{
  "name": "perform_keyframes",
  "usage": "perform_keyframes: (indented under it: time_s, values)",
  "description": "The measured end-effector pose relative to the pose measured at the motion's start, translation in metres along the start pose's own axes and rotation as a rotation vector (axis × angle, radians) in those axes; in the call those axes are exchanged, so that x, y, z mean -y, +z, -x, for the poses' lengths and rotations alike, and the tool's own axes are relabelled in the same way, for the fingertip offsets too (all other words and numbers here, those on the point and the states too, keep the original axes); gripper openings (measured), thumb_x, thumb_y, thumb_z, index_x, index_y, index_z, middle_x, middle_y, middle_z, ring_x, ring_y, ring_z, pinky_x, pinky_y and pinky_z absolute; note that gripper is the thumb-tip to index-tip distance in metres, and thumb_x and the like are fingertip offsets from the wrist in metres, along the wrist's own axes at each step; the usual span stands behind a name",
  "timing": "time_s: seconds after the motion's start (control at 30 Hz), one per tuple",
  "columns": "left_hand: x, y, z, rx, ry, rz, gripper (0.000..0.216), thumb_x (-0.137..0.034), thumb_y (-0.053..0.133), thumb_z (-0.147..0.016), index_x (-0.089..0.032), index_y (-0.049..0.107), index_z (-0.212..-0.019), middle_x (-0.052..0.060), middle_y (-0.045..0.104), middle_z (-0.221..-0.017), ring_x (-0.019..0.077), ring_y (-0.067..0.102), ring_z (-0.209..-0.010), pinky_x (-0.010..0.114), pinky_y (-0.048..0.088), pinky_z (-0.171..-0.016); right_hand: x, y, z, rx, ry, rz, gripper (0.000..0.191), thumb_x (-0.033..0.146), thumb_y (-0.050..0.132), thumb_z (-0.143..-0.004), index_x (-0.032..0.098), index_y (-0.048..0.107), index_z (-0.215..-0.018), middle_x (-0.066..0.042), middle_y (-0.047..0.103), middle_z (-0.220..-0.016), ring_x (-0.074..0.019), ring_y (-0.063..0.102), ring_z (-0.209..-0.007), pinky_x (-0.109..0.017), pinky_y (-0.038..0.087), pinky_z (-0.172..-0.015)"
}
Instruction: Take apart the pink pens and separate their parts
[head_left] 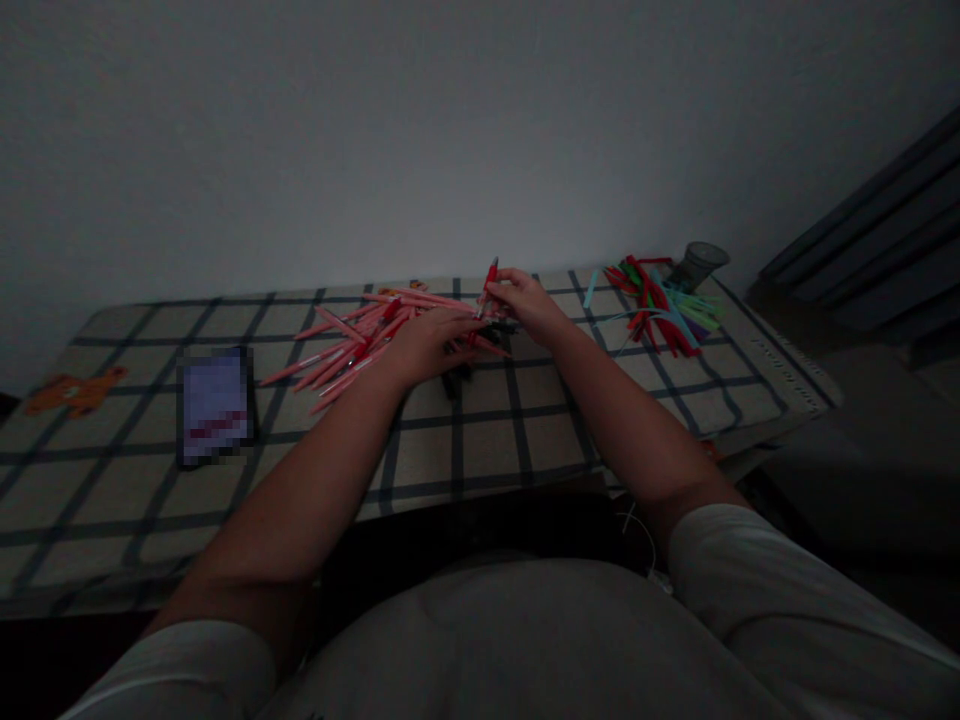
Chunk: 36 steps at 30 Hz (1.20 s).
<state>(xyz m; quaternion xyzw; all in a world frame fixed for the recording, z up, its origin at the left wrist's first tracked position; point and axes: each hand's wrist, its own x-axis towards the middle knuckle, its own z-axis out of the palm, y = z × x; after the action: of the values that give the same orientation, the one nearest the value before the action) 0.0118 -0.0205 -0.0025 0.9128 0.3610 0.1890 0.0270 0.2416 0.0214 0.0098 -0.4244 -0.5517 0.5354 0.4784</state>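
Observation:
A heap of several pink-red pens [352, 345] lies on the checked cloth [480, 440] covering the table. My left hand [431, 345] rests palm down at the right end of the heap, its fingers stretched over the pens and some dark parts beneath. My right hand [525, 300] is closed in a pinch on a red pen [489, 283], which points up and away. The two hands nearly touch.
A dark tablet or phone [215, 405] lies flat to the left. Several coloured strips [664, 300] in red, green and cyan lie at the back right beside a grey cup [697, 265]. A bare wall stands behind; the table's right edge drops off near dark furniture.

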Motion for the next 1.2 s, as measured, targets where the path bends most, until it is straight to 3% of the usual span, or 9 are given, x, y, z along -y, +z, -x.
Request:
perform_keyframes:
  time_s: [0.2,0.33,0.53,0.63,0.77,1.2]
  values:
    - [0.001,0.001,0.001,-0.022,0.018,0.040,0.067,-0.039,0.079,-0.096,-0.023,0.064,-0.160,0.013,0.066,-0.161,0.0339,0.062,-0.148,0.049,0.049,-0.126,0.002,-0.004,-0.003,-0.038,-0.012,0.039,0.017,0.028,0.076,-0.096,0.025,0.060,-0.098,0.003,0.072,-0.083,-0.0098,0.062,-0.068,-0.020,0.049,-0.064]
    - [0.002,0.001,0.003,-0.080,0.026,0.060,0.064,-0.039,0.072,-0.099,-0.020,0.063,-0.160,0.014,0.068,-0.157,0.0338,0.064,-0.145,0.049,0.051,-0.124,0.011,-0.024,-0.010,-0.169,-0.069,0.145,0.007,0.028,0.066,-0.100,0.024,0.061,-0.103,0.002,0.071,-0.084,-0.0128,0.064,-0.071,-0.024,0.049,-0.067]
    - [0.004,0.000,0.001,-0.137,0.022,0.117,0.046,-0.040,0.059,-0.107,-0.021,0.072,-0.147,0.013,0.073,-0.145,0.0308,0.067,-0.137,0.050,0.054,-0.119,0.014,-0.069,-0.012,-0.387,-0.055,0.771,0.020,0.019,0.064,-0.095,0.015,0.073,-0.113,-0.009,0.078,-0.097,-0.0235,0.070,-0.090,-0.034,0.053,-0.087]
    - [0.007,0.002,0.000,-0.157,-0.004,0.139,0.046,-0.043,0.059,-0.107,-0.022,0.073,-0.145,0.012,0.073,-0.143,0.0297,0.069,-0.133,0.050,0.055,-0.118,0.005,-0.081,-0.012,-0.347,0.016,1.004,0.026,0.024,0.066,-0.097,0.013,0.077,-0.118,-0.015,0.081,-0.110,-0.0282,0.073,-0.099,-0.037,0.054,-0.090]
    - [0.011,0.002,0.000,-0.148,-0.032,0.113,0.047,-0.044,0.057,-0.107,-0.020,0.075,-0.144,0.013,0.071,-0.144,0.0302,0.067,-0.135,0.050,0.052,-0.122,-0.005,-0.087,-0.014,-0.310,0.084,1.137,0.029,0.026,0.067,-0.098,0.015,0.079,-0.122,-0.018,0.080,-0.127,-0.0312,0.073,-0.117,-0.038,0.055,-0.098]
    - [0.013,0.003,0.000,-0.167,-0.075,0.137,0.050,-0.047,0.055,-0.106,-0.022,0.075,-0.143,0.012,0.071,-0.140,0.0298,0.067,-0.132,0.049,0.053,-0.120,-0.014,-0.094,-0.015,-0.309,0.179,1.239,0.037,0.026,0.068,-0.097,0.014,0.078,-0.130,-0.022,0.076,-0.139,-0.0358,0.072,-0.130,-0.046,0.057,-0.109]
